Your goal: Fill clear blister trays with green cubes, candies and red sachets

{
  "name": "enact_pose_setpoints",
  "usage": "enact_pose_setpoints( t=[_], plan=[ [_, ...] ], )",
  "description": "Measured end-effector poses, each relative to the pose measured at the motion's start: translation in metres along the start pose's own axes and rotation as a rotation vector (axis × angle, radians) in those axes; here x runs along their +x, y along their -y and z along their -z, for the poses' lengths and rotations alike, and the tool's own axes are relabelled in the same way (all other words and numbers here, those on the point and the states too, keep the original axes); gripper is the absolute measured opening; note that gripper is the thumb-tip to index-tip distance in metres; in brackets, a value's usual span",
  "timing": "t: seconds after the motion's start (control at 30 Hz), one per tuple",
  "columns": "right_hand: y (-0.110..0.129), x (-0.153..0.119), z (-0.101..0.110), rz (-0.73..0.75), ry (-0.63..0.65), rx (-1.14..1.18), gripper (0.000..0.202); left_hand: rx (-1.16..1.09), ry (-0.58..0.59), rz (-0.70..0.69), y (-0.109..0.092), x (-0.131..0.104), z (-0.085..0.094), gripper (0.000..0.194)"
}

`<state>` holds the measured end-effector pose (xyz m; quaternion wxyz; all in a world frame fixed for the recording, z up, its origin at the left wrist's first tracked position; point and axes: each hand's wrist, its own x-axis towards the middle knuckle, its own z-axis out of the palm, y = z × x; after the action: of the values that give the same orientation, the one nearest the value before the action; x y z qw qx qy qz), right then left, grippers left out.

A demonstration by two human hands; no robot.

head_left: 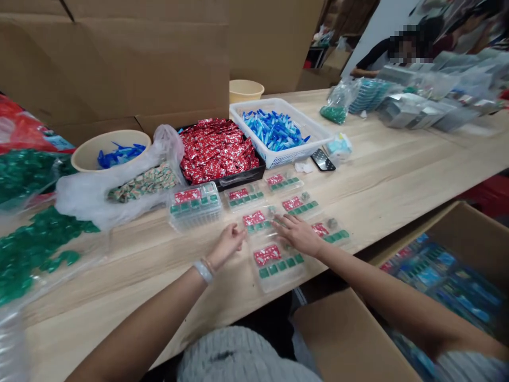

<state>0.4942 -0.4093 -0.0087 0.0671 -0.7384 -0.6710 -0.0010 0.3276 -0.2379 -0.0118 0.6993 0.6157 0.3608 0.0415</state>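
My left hand is just above the wooden table, its fingers curled together; whether anything small is pinched in them is hidden. Beside it lies a clear plastic tray with a red patterned packet and a row of green squares. My right hand reaches over that tray's right end, fingers stretched out and pointing left, near a small greyish piece. Closest to me is another filled tray. More such trays lie around, among them one at the right. A stack of trays stands left of them.
Behind are a black box of red packets, a white basket of blue pieces, a bowl and a phone. Green pieces lie left. An open carton stands at lower right. A person sits far right.
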Motion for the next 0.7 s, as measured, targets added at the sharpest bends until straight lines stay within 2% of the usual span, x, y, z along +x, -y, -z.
enact_pose_setpoints(
  t=[0.13, 0.27, 0.37, 0.53, 0.6, 0.7],
  plan=[
    [-0.005, 0.004, -0.008, -0.011, -0.006, -0.002, 0.044, 0.199, -0.045, -0.009, 0.013, 0.021, -0.010, 0.044],
    [-0.008, 0.009, -0.010, -0.112, -0.030, 0.021, 0.039, 0.301, -0.066, -0.051, 0.022, 0.037, -0.008, 0.048],
    [-0.007, 0.013, -0.006, -0.255, -0.035, 0.002, 0.040, 0.349, -0.057, -0.037, 0.015, 0.037, -0.005, 0.052],
    [0.007, 0.022, -0.003, -0.468, -0.013, -0.035, 0.027, 0.440, -0.028, -0.011, -0.009, 0.034, -0.005, 0.058],
    [0.014, 0.027, -0.004, -0.533, 0.025, -0.041, 0.024, 0.489, -0.020, -0.006, -0.012, 0.037, -0.004, 0.057],
    [0.023, 0.032, -0.007, -0.642, 0.043, 0.026, 0.022, 0.565, -0.009, -0.025, -0.003, 0.037, 0.002, 0.056]
  ],
)
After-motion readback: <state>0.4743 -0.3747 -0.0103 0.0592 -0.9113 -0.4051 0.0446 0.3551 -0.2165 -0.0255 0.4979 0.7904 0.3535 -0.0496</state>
